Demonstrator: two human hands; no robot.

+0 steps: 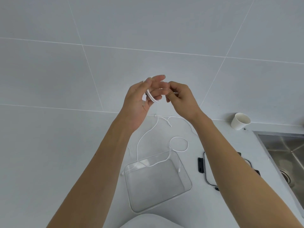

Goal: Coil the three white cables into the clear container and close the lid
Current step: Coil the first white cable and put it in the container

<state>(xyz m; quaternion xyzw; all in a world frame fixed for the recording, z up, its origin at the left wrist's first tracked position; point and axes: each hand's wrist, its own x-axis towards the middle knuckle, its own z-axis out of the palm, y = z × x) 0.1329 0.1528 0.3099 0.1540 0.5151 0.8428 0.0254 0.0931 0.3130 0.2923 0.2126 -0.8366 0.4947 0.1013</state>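
Both hands are raised in front of the tiled wall. A white cable (152,97) is wound in a few loops around the fingers of my left hand (141,99), whose fingers are mostly straight. My right hand (179,97) pinches the free end of that cable beside the loops. Below, on the white counter, two more white cables lie loose: one (144,135) runs from the wall toward the clear container (185,186), another (180,143) forms a loop and drapes over the container's rim. The container stands open, and its clear lid (204,168) with black clips lies to its right, partly hidden by my right forearm.
A white paper cup (240,121) stands at the back right of the counter (49,162). A steel sink (286,150) fills the right edge. The tiled wall rises directly behind the counter.
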